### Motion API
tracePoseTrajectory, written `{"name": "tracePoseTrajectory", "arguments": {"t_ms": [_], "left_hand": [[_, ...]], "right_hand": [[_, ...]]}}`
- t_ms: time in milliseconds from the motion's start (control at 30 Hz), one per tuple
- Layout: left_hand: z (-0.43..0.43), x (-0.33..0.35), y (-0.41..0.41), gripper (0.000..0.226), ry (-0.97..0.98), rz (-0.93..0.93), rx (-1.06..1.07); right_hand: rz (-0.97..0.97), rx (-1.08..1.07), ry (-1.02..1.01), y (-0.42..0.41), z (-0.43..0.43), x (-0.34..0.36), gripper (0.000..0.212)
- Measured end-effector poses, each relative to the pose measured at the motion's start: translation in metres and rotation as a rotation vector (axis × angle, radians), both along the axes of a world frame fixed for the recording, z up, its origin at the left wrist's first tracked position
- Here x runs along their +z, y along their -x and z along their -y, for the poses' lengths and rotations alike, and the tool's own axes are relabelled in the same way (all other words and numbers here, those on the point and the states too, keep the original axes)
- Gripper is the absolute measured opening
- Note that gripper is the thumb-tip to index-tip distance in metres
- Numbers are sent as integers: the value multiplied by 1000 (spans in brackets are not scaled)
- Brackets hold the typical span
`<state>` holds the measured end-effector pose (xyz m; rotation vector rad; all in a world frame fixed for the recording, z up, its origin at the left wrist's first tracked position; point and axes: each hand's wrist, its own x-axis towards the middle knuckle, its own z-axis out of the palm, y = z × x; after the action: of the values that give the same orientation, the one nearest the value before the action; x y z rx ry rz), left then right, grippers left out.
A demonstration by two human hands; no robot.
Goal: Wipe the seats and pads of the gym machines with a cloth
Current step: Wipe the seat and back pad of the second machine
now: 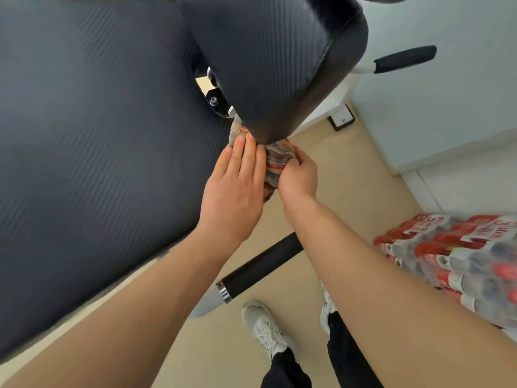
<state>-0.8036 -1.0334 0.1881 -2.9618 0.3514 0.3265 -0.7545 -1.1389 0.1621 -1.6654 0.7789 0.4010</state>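
Wiping the lower corner of the small pad (268, 65).
Holds the striped cloth (275, 161) bunched against that corner, just beside the large seat pad (92, 135): left hand (232, 189) flat, fingers (249, 152) straight and pressed together; right hand (298, 177) pinching the loose end. Next likely calls for spreading the cloth and sweeping up the pad's face.

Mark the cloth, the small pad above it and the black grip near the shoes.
cloth (277, 163), head view, its striped bunched middle.
small pad (265, 65), head view, middle of its black face.
black grip (263, 264), head view, middle of its length.
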Motion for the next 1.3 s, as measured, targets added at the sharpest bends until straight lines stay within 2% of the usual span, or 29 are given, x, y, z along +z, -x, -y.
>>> {"name": "tracePoseTrajectory", "arguments": {"t_ms": [100,200,333,400,467,567,633,800,900,1067,1133,1200,1300], "left_hand": [[-14,9,7,65,-53,1,-88],[-48,24,38,59,-70,-13,-136],[-76,46,74,63,-78,-27,-126],[-71,52,72,63,-89,-63,-115],[-63,54,63,64,-78,-74,-81],[-52,46,50,66,-66,-40,-116],[-40,38,38,68,-76,-60,-180],[-29,34,26,67,-194,-56,-280],[-60,42,55,63,-227,6,-286],[-108,67,110,61,-242,-24,-206],[-104,66,110,63,-242,-23,-176],[-87,58,94,65,-247,-10,-177],[-50,43,56,68,-237,-2,-178]], "right_hand": [[-62,-137,-115,24,-26,11,46],[-72,-188,-88,35,-47,23,51],[-155,-88,-35,52,-63,50,44],[-235,8,-86,73,-74,60,36],[-305,12,-190,89,-77,64,32],[-272,-257,-464,74,-61,57,35],[-229,-391,-541,54,-44,54,34],[-163,-395,-530,32,-34,39,43],[-209,-260,-478,49,-58,40,67],[-333,1,-375,88,-99,60,52],[-367,-23,-424,81,-95,57,52],[-361,-141,-486,63,-84,49,54],[-294,-251,-429,42,-64,34,61]]}}
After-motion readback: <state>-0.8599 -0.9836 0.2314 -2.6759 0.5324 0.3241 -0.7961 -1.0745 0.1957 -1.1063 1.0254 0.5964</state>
